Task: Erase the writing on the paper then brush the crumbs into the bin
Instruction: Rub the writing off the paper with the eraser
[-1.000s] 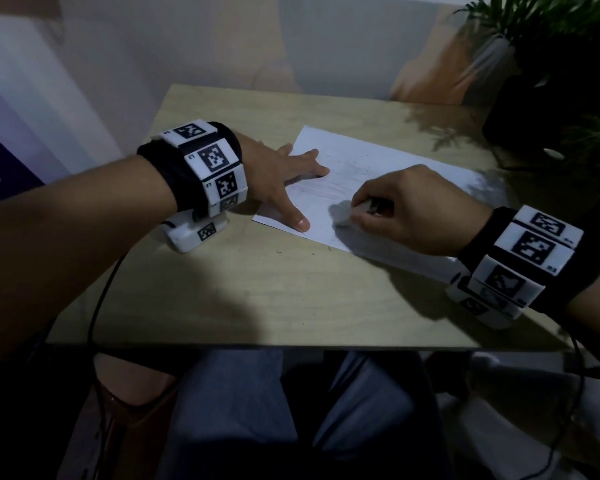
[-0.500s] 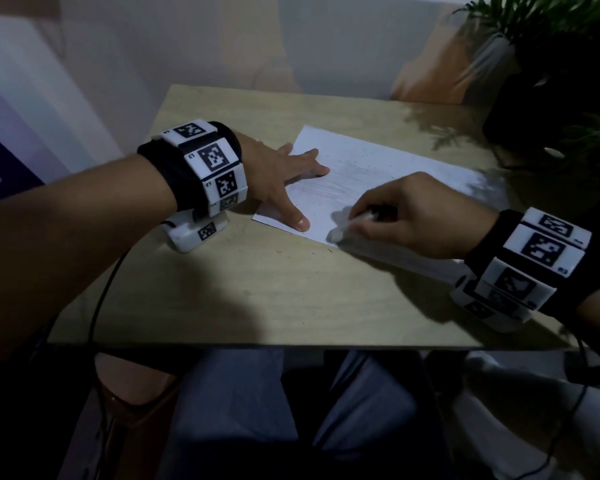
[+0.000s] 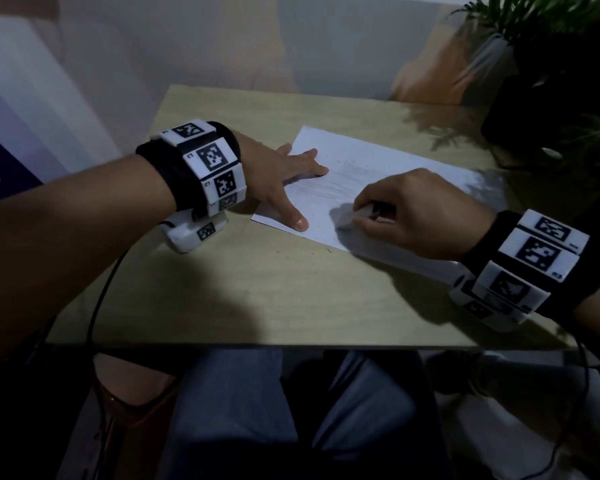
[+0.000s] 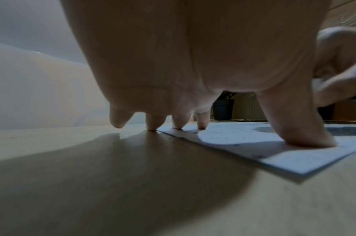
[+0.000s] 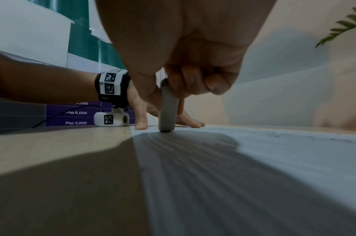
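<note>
- The right hand (image 3: 420, 213) had its thumb and fingers curled round a grey eraser (image 5: 167, 108), pinching it upright with the lower end pressed on the paper (image 3: 378, 181).
- In the right wrist view the eraser's rounded tip touched the sheet just inside its near left edge, in the hand's own shadow.
- The left hand (image 3: 281, 178) lay spread and flat, fingers straight, holding nothing; the thumb (image 4: 302, 127) pressed the sheet near its near left corner, and two fingertips rested on its left edge.
- In the left wrist view another fingertip touched the bare table (image 3: 243, 289) just beside the sheet, and the little finger hung just above the wood.
- The paper lay slanted on the far half of the tabletop, towards the right edge, with faint grey marks across its middle.
- A few dark crumbs (image 3: 328, 250) sat on the wood just off the sheet's near edge.
- A potted plant (image 3: 548, 64) stood past the far right corner.
</note>
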The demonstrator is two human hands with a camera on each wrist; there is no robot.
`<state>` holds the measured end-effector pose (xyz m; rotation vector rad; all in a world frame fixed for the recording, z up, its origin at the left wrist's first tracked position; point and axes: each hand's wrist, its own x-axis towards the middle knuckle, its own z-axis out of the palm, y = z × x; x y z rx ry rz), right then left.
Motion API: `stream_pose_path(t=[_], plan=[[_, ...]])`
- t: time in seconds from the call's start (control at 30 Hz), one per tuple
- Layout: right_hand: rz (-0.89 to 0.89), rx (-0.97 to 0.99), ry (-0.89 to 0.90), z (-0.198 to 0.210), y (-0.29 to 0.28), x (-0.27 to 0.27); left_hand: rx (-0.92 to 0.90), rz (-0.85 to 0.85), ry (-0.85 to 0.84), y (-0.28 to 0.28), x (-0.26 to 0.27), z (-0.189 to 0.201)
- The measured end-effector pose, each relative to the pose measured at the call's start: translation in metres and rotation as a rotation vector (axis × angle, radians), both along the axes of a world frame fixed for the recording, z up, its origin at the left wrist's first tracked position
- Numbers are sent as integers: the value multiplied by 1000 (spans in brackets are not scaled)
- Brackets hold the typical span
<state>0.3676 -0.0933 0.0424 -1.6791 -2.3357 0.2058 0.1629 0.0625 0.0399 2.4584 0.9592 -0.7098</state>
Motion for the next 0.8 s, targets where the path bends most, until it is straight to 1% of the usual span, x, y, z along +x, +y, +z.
stream_pose_path(t=[0.07, 0.13, 0.17, 0.27, 0.33, 0.4, 0.47, 0.5, 0.57, 0.63, 0.67, 0.73, 0.8], plan=[[46, -150, 109, 4, -6, -3, 4, 2, -3, 0, 0, 0], [15, -247, 179, 5, -4, -1, 1, 2, -5, 1, 0, 0], [-12, -222, 175, 4, -2, 1, -4, 2, -5, 1, 0, -1], [-92, -58, 75, 2, 3, 5, -12, 1, -5, 3, -1, -2], [-44, -20, 25, 1, 0, 1, -16, 2, -8, 4, -1, -3], [41, -115, 65, 2, -5, -2, -17, 5, -6, 4, -1, -3], [41, -197, 136, 2, -5, -1, -14, 11, -5, 3, -1, -2], [17, -186, 137, 2, -3, 0, -12, 12, -10, 2, -1, -2], [-43, -76, 66, 0, 1, 3, -5, 11, -20, 0, -1, -2], [-62, 24, -22, -1, 1, 2, 0, 3, -19, -1, 0, 0], [-44, 27, -34, -1, 0, 2, -3, 1, -13, -2, 0, 1], [19, -77, 42, 0, -4, -1, 7, -5, -8, -2, 0, 1], [33, -167, 116, 3, -6, -3, 42, -21, -16, -2, 1, -1]])
